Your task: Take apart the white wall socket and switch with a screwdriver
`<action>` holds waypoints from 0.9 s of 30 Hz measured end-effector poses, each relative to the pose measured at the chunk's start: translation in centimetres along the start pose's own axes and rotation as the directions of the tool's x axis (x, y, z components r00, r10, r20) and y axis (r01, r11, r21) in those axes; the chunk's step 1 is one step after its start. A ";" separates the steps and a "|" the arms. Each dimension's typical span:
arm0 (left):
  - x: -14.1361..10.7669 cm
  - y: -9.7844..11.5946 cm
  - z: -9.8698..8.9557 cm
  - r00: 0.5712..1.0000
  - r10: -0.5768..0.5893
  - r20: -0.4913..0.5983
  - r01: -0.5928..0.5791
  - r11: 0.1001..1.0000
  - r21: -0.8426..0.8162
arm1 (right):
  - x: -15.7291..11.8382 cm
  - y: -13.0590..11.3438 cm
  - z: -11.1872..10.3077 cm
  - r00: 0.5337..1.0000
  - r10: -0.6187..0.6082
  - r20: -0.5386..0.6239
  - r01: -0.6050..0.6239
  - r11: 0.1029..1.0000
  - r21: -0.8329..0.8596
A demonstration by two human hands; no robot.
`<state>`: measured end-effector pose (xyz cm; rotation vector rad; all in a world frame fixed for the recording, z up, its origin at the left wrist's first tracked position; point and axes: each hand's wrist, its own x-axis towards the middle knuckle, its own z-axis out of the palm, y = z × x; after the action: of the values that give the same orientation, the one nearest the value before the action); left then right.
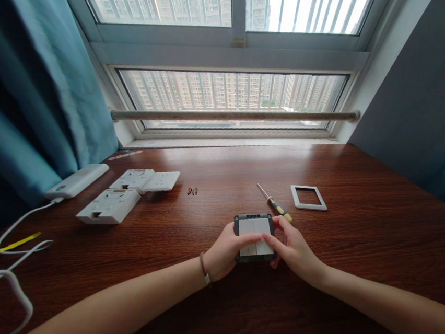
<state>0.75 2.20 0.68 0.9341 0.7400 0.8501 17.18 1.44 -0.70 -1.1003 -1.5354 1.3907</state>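
Between my two hands is a wall switch [251, 226], with white rocker panels set in a dark frame, raised a little over the table. My left hand [227, 247] grips its left side, thumb lying across the white face. On the opposite side my right hand [295, 250] clasps it, thumb pressed on the rockers and fingers behind the edge. Just beyond lies a screwdriver [277, 206] with a yellow and black handle. A white square cover frame [308, 206] rests flat to the right of it. Several small screws [192, 191] lie left of the screwdriver.
White socket boxes [110, 206] and a socket plate [162, 181] sit on the left of the wooden table [222, 167]. Further left are a white power bank [77, 180], its cable [17, 294] and a yellow strip [22, 241]. A blue curtain [59, 67] hangs beside the window.
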 end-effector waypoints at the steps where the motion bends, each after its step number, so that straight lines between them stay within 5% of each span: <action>1: 0.0 0.0 0.0 1.000 -0.001 0.002 0.001 1.000 0.002 | 0.0 -0.1 0.0 1.000 0.007 0.005 -0.007 1.000 0.006; 27: 0.1 -0.2 0.0 0.997 -0.054 -0.050 0.053 0.998 -0.024 | 0.0 0.3 0.0 0.998 0.063 0.016 -0.063 0.997 0.054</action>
<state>0.87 2.27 0.51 0.8709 0.7945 0.8362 17.16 1.44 -1.02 -1.1163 -1.4750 1.4771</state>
